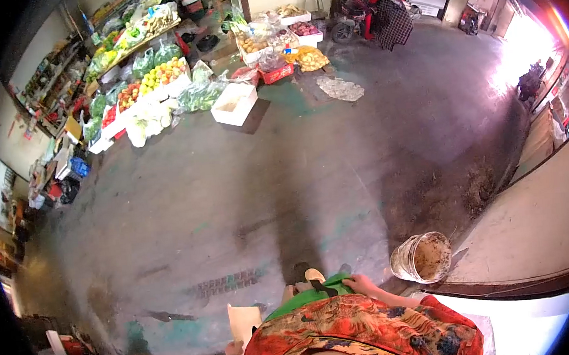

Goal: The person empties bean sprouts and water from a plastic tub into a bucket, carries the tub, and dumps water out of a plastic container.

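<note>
My left hand (234, 350), with a pale band at the wrist, is low in the view beside my patterned red shirt (348, 328). Its fingers are closed on the lower edge of a cream-coloured flat sheet (244, 321), which stands upright; its material I cannot make out. My right hand (360, 283) is in front of my body, closed at the edge of a green cloth (309, 300) with a dark strap across it. Below the cloth, a light shoe (314, 275) shows on the floor.
A dirty white bucket (404, 261) stands to the right by a low wall (525, 220). Ahead are crates of fruit (162, 74) and vegetables, a white foam box (234, 104), and a flattened pale sheet (341, 88). A parked scooter (353, 24) is at the back.
</note>
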{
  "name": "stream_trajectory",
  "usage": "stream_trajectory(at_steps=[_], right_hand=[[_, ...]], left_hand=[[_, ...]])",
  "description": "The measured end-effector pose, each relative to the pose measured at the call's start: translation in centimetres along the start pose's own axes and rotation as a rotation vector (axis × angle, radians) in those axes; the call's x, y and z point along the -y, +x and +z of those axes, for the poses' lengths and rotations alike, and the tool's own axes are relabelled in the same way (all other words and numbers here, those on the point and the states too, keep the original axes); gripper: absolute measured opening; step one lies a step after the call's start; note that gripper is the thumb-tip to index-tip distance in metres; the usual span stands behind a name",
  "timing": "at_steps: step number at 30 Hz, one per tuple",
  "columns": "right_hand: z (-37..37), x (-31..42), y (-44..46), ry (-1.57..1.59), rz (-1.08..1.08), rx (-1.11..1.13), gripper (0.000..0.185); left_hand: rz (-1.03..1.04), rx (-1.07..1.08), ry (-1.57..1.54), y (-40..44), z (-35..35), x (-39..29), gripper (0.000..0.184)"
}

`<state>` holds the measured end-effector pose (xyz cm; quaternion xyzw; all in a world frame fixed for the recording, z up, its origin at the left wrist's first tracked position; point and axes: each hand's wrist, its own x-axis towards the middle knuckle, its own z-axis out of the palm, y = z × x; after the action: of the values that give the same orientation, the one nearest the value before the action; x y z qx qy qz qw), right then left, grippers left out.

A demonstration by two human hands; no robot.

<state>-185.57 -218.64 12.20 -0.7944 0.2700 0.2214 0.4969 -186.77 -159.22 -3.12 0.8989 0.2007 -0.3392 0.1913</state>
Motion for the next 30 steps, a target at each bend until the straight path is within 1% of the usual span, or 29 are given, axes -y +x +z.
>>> stream_trajectory(at_steps=[1, 2, 3, 4, 6, 7, 8, 9, 10, 11, 12, 13, 14, 15, 16, 17, 18, 19, 20, 21, 22, 23, 24, 25, 26, 27, 28, 29, 30], right_hand=[[-0.7, 0.1, 0.3, -0.001, 0.001, -0.002, 0.048], [-1.4, 0.2, 0.7, 0.024, 0.067, -0.003, 0.048], [-1.9, 0.2, 0.9, 0.050, 0.133, -0.001, 0.049], [-2.3, -0.9, 1.3, 0.046, 0.131, 0.003, 0.049], [-3.5, -4.2, 2.3, 0.280, 0.280, 0.144, 0.048], [-5.0, -4.5, 1.9, 0.203, 0.358, 0.084, 0.046], [-6.5, -4.3, 1.4, 0.414, 0.380, 0.161, 0.043], [-7.9, -4.1, 0.8, 0.391, 0.448, 0.077, 0.037], [-7.5, -10.2, 3.7, 0.411, 0.408, 0.054, 0.032], [-8.5, -11.0, 4.0, 0.430, 0.424, -0.048, 0.026], [-9.9, -13.6, 4.7, 0.597, 0.431, -0.021, 0.023], [-10.0, -14.4, 5.7, 0.852, 0.461, -0.254, 0.023], [-11.8, -15.7, 6.2, 0.812, 0.467, -0.256, 0.016], [-14.0, -16.9, 7.2, 0.705, 0.460, -0.212, 0.010], [-16.0, -18.2, 8.7, 0.603, 0.438, -0.149, 0.006], [-17.3, -18.5, 9.8, 0.567, 0.426, -0.086, 0.008], [-18.0, -17.0, 10.0, 0.689, 0.411, -0.069, 0.013], [-17.9, -10.5, 8.9, 0.520, 0.521, -0.167, 0.022], [-17.6, -9.1, 9.6, 0.488, 0.473, -0.119, 0.028], [-17.2, -8.0, 10.4, 0.474, 0.416, -0.079, 0.035], [-16.5, -6.3, 11.4, 0.525, 0.354, 0.011, 0.043], [-15.5, -4.7, 12.2, 0.585, 0.293, 0.095, 0.052], [-14.4, -2.1, 12.9, 0.628, 0.254, 0.253, 0.056], [-13.2, 1.3, 13.0, 0.671, 0.216, 0.410, 0.060], [-11.7, 5.0, 12.5, 0.707, 0.230, 0.485, 0.060], [-10.1, 8.6, 11.8, 0.743, 0.243, 0.560, 0.060], [-8.9, 11.2, 11.1, 0.775, 0.207, 0.662, 0.059], [-7.7, 13.2, 10.6, 0.807, 0.172, 0.761, 0.057], [-6.4, 15.1, 10.2, 0.808, 0.175, 0.763, 0.057]], left_hand=[[0.003, -0.030, -0.065, -0.6, 0.6, 0.3, 0.044], [0.012, -0.093, -0.201, -0.8, 1.2, 0.1, 0.041], [0.006, -0.081, -0.441, -0.8, 2.0, -0.3, 0.040], [0.002, -0.083, -0.444, -1.2, 2.0, -0.9, 0.040], [-0.102, 0.030, -0.326, -2.1, 1.1, -2.9, 0.041], [-0.107, 0.022, -0.334, -2.6, 0.8, -3.8, 0.041], [-0.062, -0.033, -0.167, -3.0, 0.6, -4.3, 0.040], [-0.022, -0.088, 0.000, -3.3, 0.6, -4.8, 0.040], [0.114, -0.160, 0.051, -3.3, 0.2, -5.1, 0.039], [0.240, -0.227, 0.104, -3.6, 0.2, -4.8, 0.040], [0.065, -0.186, -0.152, -11.8, -7.5, -16.5, 0.042], [0.196, -0.268, -0.371, -13.9, -9.3, -20.1, 0.044], [0.223, -0.287, -0.073, -12.7, -10.1, -20.5, 0.041], [0.161, -0.237, -0.077, -12.0, -10.2, -21.0, 0.040], [0.175, -0.263, -0.123, -13.8, -11.5, -24.4, 0.039], [0.288, -0.322, -0.198, -16.2, -13.0, -28.8, 0.035], [0.425, -0.381, -0.042, -16.6, -12.9, -29.5, 0.029], [0.494, -0.417, 0.020, -16.9, -12.6, -30.3, 0.025], [0.434, -0.356, 0.033, -18.8, -13.4, -32.6, 0.021], [0.507, -0.405, 0.114, -18.4, -12.9, -32.5, 0.019], [0.550, -0.423, 0.172, -18.8, -13.5, -33.6, 0.014], [0.593, -0.494, 0.273, -19.0, -13.9, -34.0, 0.010], [0.640, -0.562, 0.378, -19.2, -14.1, -34.3, 0.006], [0.629, -0.560, 0.378, -19.8, -14.8, -35.1, 0.006], [0.726, -0.587, 0.376, -20.6, -15.6, -36.0, 0.003], [0.825, -0.614, 0.374, -21.3, -16.3, -36.8, 0.005], [0.818, -0.614, 0.377, -21.8, -16.6, -37.6, 0.005], [0.858, -0.595, 0.421, -22.3, -16.6, -38.3, 0.007], [0.901, -0.572, 0.462, -22.4, -16.5, -38.8, 0.010]])
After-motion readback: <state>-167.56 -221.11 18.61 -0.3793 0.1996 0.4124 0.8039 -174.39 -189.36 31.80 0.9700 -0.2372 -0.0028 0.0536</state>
